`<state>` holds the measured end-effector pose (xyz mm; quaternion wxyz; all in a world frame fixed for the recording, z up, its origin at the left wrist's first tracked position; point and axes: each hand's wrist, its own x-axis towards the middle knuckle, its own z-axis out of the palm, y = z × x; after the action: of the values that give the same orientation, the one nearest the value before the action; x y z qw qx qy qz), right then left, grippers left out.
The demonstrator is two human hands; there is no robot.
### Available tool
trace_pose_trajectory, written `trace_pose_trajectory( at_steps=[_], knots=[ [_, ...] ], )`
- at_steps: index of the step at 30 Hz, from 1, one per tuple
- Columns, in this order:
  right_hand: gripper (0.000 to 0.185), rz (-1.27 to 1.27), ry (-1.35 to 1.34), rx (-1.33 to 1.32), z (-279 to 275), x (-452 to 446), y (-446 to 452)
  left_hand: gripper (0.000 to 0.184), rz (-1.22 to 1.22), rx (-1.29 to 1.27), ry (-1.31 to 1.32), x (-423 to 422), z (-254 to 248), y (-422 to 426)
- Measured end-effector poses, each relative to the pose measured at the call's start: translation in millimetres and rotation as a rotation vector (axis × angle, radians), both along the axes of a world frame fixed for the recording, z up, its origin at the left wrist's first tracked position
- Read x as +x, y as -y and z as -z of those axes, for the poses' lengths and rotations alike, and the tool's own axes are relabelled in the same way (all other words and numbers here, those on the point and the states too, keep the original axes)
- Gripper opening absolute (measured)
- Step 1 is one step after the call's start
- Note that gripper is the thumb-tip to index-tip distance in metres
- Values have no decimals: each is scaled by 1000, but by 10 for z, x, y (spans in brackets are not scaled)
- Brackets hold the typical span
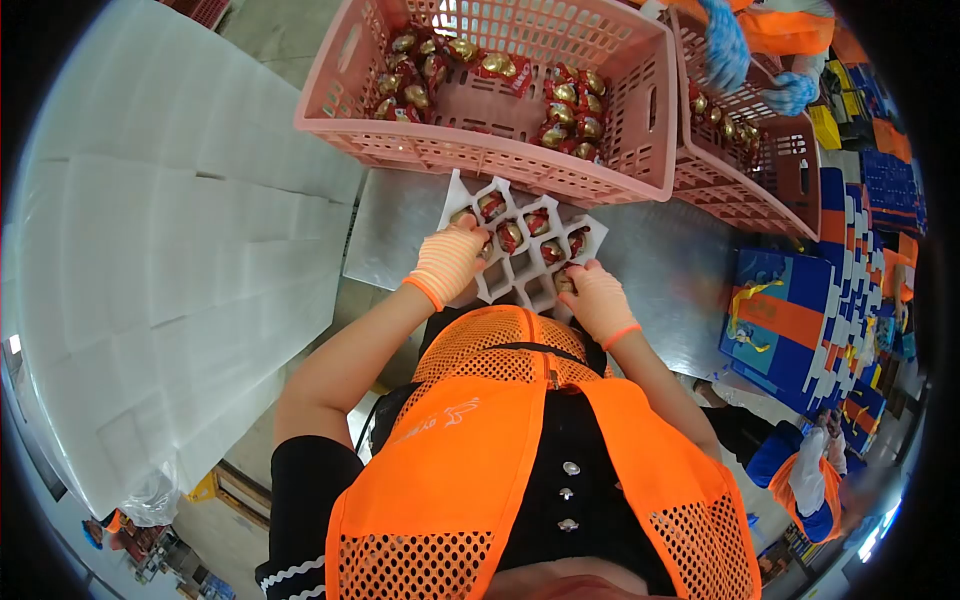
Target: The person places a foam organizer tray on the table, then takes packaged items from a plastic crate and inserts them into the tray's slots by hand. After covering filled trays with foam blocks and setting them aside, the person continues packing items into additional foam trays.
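A white divided tray (522, 262) sits on the metal table close to my body. Several of its cells hold a red-and-gold foil-wrapped egg-shaped piece (509, 236), while some cells near me are bare. My left hand (450, 258), in a thin striped glove, curls its fingers round a wrapped piece at the tray's left side. At the right near corner, my right hand (600, 303), in a similar glove, pinches another wrapped piece (566, 279) at a cell. The fingers partly cover both pieces.
Beyond the tray stands a pink crate (500, 158) with more wrapped pieces. A second pink crate (750, 185) adjoins it, with a co-worker's blue-gloved hands (727, 50) above. Stacked blue-and-orange boxes (780, 315) are right; white wrapped stacks (190, 240) rise left.
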<state>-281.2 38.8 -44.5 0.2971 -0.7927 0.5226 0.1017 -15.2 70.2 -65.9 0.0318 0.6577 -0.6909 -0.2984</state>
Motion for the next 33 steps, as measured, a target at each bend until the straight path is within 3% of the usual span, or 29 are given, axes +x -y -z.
trace_pose_trajectory(
  at_steps=[4, 7, 10, 13, 16, 18, 22, 29, 31, 33],
  knots=[
    [30, -196, -216, 38, 258, 192, 65, 38, 32, -27, 18, -16, 26, -2],
    [26, -2, 161, 15, 113, -61, 21, 34, 70, -3, 57, 12, -21, 14],
    [29, -45, 90, -97, 9, -157, -86, 30, 95, 25, 30, 84, -97, 21],
    [32, -113, 90, -157, 286, -119, -121, 26, 193, 43, 137, 35, 60, 181],
    [28, -170, -33, -32, 400, 29, -37, 22, 221, -24, 249, -125, 313, 249],
    [26, -121, 83, -84, 240, 6, -23, 24, 275, -9, 352, -143, 301, 281],
    [24, -73, 140, -187, 156, -200, -194, 31, 180, 103, -8, 256, 52, 210],
    [24, -172, -3, -249, 446, -239, -142, 28, 180, 66, 184, -17, 199, 171],
    [23, -231, -115, -217, 368, -186, -50, 29, 163, -39, 17, 133, 69, 38],
    [25, -157, -5, -168, 156, -234, -53, 30, 105, -89, -80, 346, -103, 14]
  ],
)
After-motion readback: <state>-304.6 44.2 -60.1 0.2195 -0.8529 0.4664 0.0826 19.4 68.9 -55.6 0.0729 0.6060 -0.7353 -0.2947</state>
